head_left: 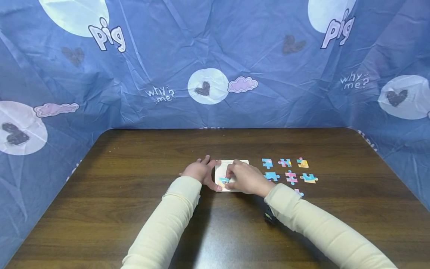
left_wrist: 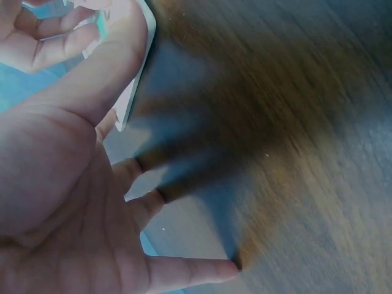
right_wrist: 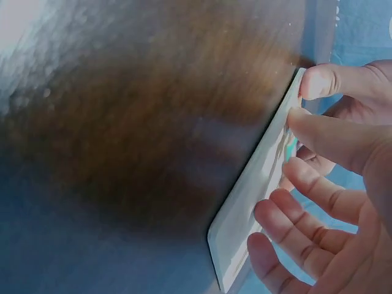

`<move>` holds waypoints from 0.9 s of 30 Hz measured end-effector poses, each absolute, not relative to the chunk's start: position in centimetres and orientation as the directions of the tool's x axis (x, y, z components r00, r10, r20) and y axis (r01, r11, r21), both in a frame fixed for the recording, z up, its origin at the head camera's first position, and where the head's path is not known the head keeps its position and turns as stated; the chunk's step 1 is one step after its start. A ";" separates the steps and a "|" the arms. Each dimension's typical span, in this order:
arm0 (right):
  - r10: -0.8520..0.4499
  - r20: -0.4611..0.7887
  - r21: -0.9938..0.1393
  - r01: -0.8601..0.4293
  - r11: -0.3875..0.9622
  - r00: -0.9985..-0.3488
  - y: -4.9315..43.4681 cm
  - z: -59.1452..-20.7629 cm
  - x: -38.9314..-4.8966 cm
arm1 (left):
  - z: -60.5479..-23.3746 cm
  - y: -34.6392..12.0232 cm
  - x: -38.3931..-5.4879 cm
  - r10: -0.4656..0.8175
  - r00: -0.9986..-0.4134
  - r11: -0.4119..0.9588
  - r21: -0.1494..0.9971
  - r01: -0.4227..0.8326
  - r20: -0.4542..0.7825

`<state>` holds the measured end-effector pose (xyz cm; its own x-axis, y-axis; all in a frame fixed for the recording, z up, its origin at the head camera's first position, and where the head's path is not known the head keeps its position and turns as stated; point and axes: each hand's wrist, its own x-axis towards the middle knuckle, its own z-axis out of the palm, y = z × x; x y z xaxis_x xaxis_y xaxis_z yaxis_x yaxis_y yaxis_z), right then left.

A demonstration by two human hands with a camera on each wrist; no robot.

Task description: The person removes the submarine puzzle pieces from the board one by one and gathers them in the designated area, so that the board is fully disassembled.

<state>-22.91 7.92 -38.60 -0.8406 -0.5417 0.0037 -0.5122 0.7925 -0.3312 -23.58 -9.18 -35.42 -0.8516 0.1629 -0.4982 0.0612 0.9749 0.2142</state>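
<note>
A white puzzle tray [head_left: 220,167] lies flat on the table, with a blue and yellow jigsaw piece [head_left: 223,181] in its near left corner. My left hand [head_left: 200,172] spans the tray's left side, thumb at the near corner and index finger at the far one. In the left wrist view the other fingers [left_wrist: 193,271] spread straight onto the table. Over the tray, my right hand [head_left: 246,177] pinches the jigsaw piece between thumb and index finger. Its other fingers [right_wrist: 288,226] bend loosely above the tray. The fingers partly hide the piece.
Several loose jigsaw pieces [head_left: 291,177] lie in rows right of the tray, one partly behind the right sleeve [head_left: 285,201]. A small black object [head_left: 270,215] shows beneath that sleeve. Blue printed cloth [head_left: 215,48] hangs behind the brown wooden table [head_left: 117,194].
</note>
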 end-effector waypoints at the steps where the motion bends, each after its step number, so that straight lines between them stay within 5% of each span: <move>1: -0.540 0.001 -0.329 -0.510 0.795 -0.842 8.0 -38.6 -23.0 | -35.4 -9.1 -23.6 0.162 -0.854 0.975 0.215 0.061 -0.495; 27: -0.552 -0.035 -0.328 -0.512 0.794 -0.833 9.8 -38.0 -23.8 | -35.3 -9.2 -23.5 0.170 -0.848 0.969 0.241 0.052 -0.502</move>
<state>-23.83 9.84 -38.00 -0.8332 -0.5518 -0.0348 -0.5121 0.7939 -0.3279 -23.51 -9.16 -35.31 -0.8482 0.1697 -0.5018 0.0515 0.9693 0.2406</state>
